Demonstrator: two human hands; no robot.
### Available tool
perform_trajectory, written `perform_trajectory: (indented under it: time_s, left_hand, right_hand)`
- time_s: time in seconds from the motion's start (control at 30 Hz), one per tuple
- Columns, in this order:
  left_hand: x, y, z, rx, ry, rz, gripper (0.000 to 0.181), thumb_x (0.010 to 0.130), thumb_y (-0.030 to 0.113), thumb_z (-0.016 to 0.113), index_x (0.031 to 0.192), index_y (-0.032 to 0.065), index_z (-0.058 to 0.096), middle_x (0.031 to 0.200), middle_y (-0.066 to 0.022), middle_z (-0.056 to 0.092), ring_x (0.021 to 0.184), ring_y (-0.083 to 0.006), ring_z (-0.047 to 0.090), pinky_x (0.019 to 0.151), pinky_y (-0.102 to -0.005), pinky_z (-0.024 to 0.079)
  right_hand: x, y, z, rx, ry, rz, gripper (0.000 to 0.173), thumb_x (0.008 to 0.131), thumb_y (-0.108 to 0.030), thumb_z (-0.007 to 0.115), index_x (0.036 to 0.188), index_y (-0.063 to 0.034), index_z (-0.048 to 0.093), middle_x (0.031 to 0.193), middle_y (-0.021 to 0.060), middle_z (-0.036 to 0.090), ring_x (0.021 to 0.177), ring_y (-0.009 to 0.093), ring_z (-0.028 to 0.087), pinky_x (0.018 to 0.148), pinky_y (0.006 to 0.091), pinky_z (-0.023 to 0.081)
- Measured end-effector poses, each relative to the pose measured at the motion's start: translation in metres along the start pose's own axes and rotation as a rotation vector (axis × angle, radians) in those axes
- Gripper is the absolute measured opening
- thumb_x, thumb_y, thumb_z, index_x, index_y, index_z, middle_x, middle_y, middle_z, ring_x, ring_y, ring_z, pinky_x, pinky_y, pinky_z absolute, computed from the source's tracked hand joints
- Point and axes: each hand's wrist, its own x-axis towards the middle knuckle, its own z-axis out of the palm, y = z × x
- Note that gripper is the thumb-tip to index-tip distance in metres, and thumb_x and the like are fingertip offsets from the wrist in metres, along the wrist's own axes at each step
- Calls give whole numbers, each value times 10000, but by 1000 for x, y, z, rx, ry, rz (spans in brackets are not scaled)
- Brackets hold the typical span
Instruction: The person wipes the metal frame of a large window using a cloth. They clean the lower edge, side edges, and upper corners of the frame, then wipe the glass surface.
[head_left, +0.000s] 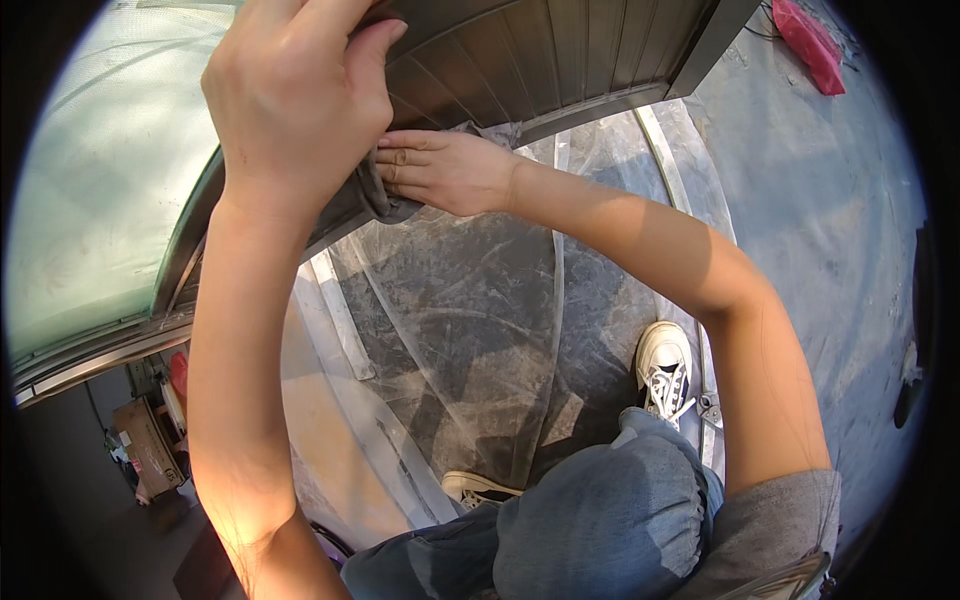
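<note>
A dark brown ribbed panel (555, 60) with a flat metal frame slants across the top of the view. My right hand (450, 169) lies along its lower edge, pressing a crumpled grey cloth (390, 202) against the frame, with the fingers pointing left. Part of the cloth hangs below the edge, and another fold shows behind the wrist. My left hand (296, 90) is raised at the panel's left end, back towards me and thumb to the right. Its fingertips run out of the top of the view, so I cannot see what they hold.
Left of the panel is a pale green translucent sheet (112, 172) above a metal rail (112, 364). A cardboard box (146, 446) stands lower left. Dark sheeting with pale strips (667, 161) covers the floor around my white-toed shoe (664, 349). A pink bag (814, 49) lies upper right.
</note>
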Motion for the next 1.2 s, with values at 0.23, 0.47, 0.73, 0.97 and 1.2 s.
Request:
perform_trajectory:
  time_s: [0.23,0.47,0.73,0.97,1.2]
  left_hand:
    - [8,11,0,34,-36,-13,273,735,-54,669,982,62,679,753,-50,584,687,-140,618,637,-234,486]
    - [4,4,6,123,65,-53,247,618,-98,632,837,14,605,731,-135,554,667,-318,570,582,-359,457]
    - [4,4,6,109,32,-66,240,757,-38,665,967,75,680,762,-27,586,703,-135,627,645,-234,498]
    - [2,9,1,128,-50,-81,264,750,-51,669,981,76,682,753,-27,571,668,-128,589,624,-235,484]
    - [-3,7,0,107,-15,-71,285,747,-65,665,996,72,682,757,-32,571,660,-128,579,621,-234,477]
  right_hand:
    - [16,-13,65,65,42,-147,417,758,-186,472,1047,72,623,1221,161,566,1251,225,452,1156,378,217]
    - [-104,19,-19,-49,-354,49,438,772,-196,489,1146,8,589,1280,112,526,1283,240,408,1146,384,229]
    - [-121,9,-15,22,-212,163,397,793,-142,489,1135,48,560,1266,183,520,1256,293,439,1136,421,248]
    - [-21,-54,56,-46,-236,88,314,778,-237,517,1007,-45,614,1050,68,536,1061,215,490,991,401,339]
    - [-78,-23,-15,-185,-269,250,299,778,-202,521,1046,-76,558,976,25,512,971,183,493,874,328,379]
